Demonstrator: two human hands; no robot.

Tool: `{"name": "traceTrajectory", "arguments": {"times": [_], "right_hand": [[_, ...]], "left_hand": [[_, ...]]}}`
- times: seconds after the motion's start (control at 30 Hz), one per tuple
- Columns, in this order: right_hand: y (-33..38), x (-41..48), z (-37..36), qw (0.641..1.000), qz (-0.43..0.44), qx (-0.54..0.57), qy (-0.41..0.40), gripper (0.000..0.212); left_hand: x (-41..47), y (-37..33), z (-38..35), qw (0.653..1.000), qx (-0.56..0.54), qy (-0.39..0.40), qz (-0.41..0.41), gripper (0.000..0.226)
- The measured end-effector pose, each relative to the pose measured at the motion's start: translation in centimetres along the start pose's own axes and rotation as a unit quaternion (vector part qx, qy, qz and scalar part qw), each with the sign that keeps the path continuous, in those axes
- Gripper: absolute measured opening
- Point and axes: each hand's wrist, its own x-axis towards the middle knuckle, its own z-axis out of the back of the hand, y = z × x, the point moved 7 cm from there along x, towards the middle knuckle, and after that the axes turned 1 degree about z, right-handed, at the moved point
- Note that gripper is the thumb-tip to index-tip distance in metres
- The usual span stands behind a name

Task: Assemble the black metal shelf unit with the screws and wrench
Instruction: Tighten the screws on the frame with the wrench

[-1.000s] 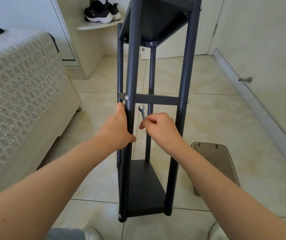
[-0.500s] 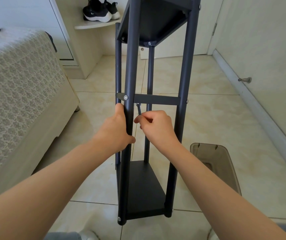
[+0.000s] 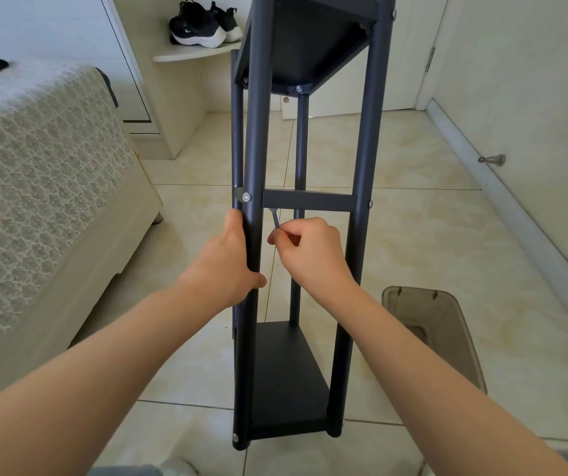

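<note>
Shelf unit (image 3: 368,132) upright on tiled floor (image 3: 430,235), top shelf (image 3: 310,46) and bottom shelf (image 3: 292,379) bolted | left hand (image 3: 227,266) wrapped round near-left post (image 3: 256,132) | right hand (image 3: 313,255) pinching wrench (image 3: 276,218) under crossbar (image 3: 310,200) | judged late stage, crossbar fastening left to tighten.

Black shelf unit (image 3: 366,139), silver wrench (image 3: 276,218), cream lattice-patterned bedspread (image 3: 35,159).
</note>
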Motion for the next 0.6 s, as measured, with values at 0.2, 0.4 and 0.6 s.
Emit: {"name": "traceTrajectory", "arguments": {"times": [0.2, 0.4, 0.6], "right_hand": [[0.1, 0.0, -0.2, 1.0, 0.001, 0.009, -0.002, 0.023], [0.1, 0.5, -0.6, 1.0, -0.001, 0.028, -0.006, 0.026], [-0.1, 0.8, -1.0, 0.998, 0.02, 0.054, -0.035, 0.022]], "left_hand": [[0.3, 0.5, -0.1, 1.0, 0.005, -0.004, -0.003, 0.073], [0.4, 0.5, -0.3, 1.0, 0.001, -0.004, -0.019, 0.069], [0.7, 0.8, -0.2, 1.0, 0.001, -0.006, -0.025, 0.068]]}}
